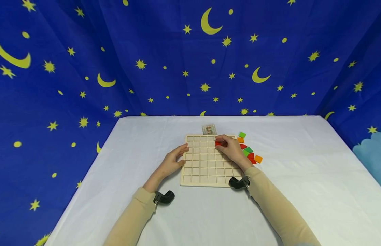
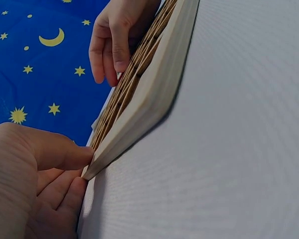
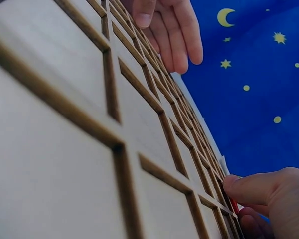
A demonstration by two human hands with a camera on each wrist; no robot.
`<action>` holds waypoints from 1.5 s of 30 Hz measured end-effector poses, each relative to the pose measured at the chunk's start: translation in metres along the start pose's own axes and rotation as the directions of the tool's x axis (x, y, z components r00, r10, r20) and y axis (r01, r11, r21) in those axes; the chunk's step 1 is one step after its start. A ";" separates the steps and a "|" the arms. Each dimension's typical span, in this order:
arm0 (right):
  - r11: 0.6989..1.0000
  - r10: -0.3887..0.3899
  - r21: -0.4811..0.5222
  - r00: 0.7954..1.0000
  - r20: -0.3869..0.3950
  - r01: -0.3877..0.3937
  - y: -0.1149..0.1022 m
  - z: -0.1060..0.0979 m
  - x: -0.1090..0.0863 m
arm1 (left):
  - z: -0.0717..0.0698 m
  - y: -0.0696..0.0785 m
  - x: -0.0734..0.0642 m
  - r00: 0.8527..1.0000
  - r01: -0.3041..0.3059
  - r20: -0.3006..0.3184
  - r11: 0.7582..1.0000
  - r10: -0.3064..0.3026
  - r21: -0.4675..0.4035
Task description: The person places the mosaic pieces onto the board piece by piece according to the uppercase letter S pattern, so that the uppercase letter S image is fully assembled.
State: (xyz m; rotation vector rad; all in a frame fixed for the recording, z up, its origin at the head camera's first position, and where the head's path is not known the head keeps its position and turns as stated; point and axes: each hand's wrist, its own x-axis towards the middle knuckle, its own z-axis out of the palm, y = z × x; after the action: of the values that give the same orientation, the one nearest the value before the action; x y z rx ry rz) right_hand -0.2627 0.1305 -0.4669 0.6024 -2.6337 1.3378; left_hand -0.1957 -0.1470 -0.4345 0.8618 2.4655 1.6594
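A pale wooden board (image 1: 204,172) with a grid of square recesses lies flat on the table. My right hand (image 1: 233,150) is over its upper right part and pinches a small red tile (image 1: 218,144) between thumb and fingers, at a cell near the top edge. Much of the tile is hidden by the fingers, so its shape cannot be told. Along the board's left edge rests my left hand (image 1: 171,162), fingers nearly straight and spread from the thumb. In the left wrist view its thumb (image 2: 70,155) touches the board's rim.
Right of the board lie several loose tiles: a light green one (image 1: 242,134), an orange square (image 1: 258,159), a dark green one (image 1: 248,149) and rounded red ones (image 1: 251,156). A small patterned card (image 1: 209,129) is behind the board. White cloth covers the table (image 1: 147,136).
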 end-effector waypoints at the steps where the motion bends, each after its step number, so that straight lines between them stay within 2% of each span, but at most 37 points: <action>1: 1.000 0.003 0.004 1.000 0.002 -0.003 0.000 0.000 0.000 | 0.000 -0.004 0.000 1.000 -0.002 -0.001 1.000 0.002 -0.004; 7: 1.000 0.008 0.007 1.000 0.010 -0.008 -0.001 -0.002 -0.002 | 0.005 -0.032 0.005 1.000 -0.004 -0.024 1.000 0.005 0.021; 11: 0.999 0.018 0.028 1.000 -0.011 -0.017 -0.003 -0.005 -0.001 | 0.006 -0.035 0.006 1.000 0.003 -0.021 1.000 -0.002 0.025; 13: 0.995 0.031 0.090 0.999 -0.021 -0.029 -0.006 -0.007 0.000 | 0.005 -0.035 0.006 1.000 0.004 -0.017 1.000 -0.004 0.018; 16: 0.964 0.068 0.258 0.998 -0.013 -0.063 -0.015 -0.015 0.003 | 0.005 -0.035 0.007 1.000 0.002 -0.013 1.000 -0.002 0.024; 19: 0.903 0.123 0.411 0.992 0.024 -0.122 -0.025 -0.026 0.006 | 0.005 -0.035 0.008 1.000 -0.006 -0.017 0.999 0.007 0.044; 22: 0.869 0.175 0.464 0.984 0.042 -0.175 -0.026 -0.036 0.006 | 0.005 -0.035 0.009 1.000 -0.003 -0.014 0.999 0.004 0.044; 26: 0.853 0.218 0.480 0.976 0.027 -0.204 -0.016 -0.049 0.003 | 0.007 -0.034 0.009 1.000 0.021 -0.009 0.999 -0.021 0.036; 30: 0.865 0.246 0.454 0.969 -0.012 -0.214 -0.006 -0.069 -0.007 | 0.008 -0.029 0.009 1.000 0.027 -0.015 0.999 -0.026 0.046; 34: 0.884 0.273 0.414 0.959 -0.074 -0.220 0.002 -0.089 -0.018 | 0.006 -0.010 0.006 1.000 -0.013 -0.012 0.999 0.013 0.043; 37: 0.895 0.285 0.390 0.951 -0.122 -0.218 0.009 -0.102 -0.027 | 0.002 0.003 0.003 1.000 -0.017 0.001 0.999 0.017 0.044; 45: 0.900 0.261 0.395 0.954 -0.150 -0.185 0.043 -0.118 -0.048 | 0.000 0.004 0.001 1.000 0.019 0.010 0.999 -0.019 0.045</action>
State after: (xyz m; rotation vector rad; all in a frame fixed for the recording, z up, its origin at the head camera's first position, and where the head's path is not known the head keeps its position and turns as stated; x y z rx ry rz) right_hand -0.2441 0.2613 -0.4424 0.1844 -2.3529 1.8885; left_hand -0.1944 -0.1454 -0.4307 0.8467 2.5045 1.5953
